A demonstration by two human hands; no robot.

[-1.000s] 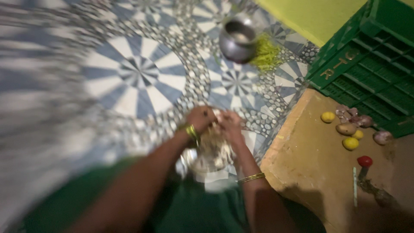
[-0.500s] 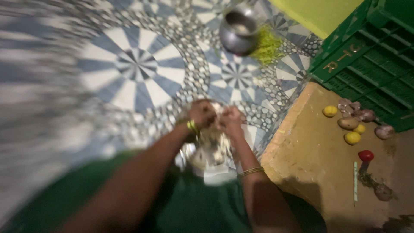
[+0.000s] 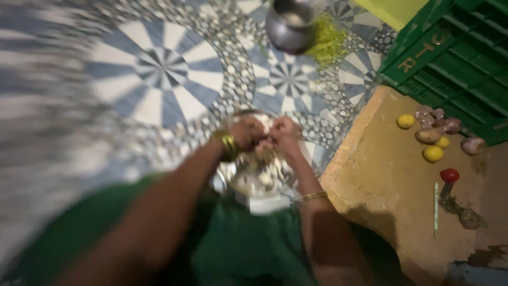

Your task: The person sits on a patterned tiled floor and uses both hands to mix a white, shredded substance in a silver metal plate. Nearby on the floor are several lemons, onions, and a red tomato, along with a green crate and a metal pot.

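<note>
Head view: looking straight down, heavily blurred by motion.
Left hand [image 3: 247, 131]: curling its fingers over pale food in a plate [image 3: 233, 177]; whether it is gripping anything, I cannot tell through the blur.
Right hand [image 3: 286, 130]: pressing close beside the left, fingers bent inward over the same food; its hold is also too blurred to tell.
Plate: sitting in front of the green lap [image 3: 238, 249], shiny metal, carrying a whitish heap under both hands.
Bangles: a gold one circling the left wrist [image 3: 228, 145], a thin one circling the right forearm [image 3: 311, 196].
Floor [image 3: 159, 79]: showing blue and white wheel-pattern tiles.
Pot [image 3: 288, 24]: standing well apart at the top, round and metal, touching a green shredded pile [image 3: 329, 42].
Crate [image 3: 455, 58]: filling the top right corner, green.
Slab [image 3: 381, 201]: lying right of the tiles, brown, bearing yellow fruits [image 3: 433, 153], a potato [image 3: 427, 136] and a red tomato [image 3: 450, 175].
</note>
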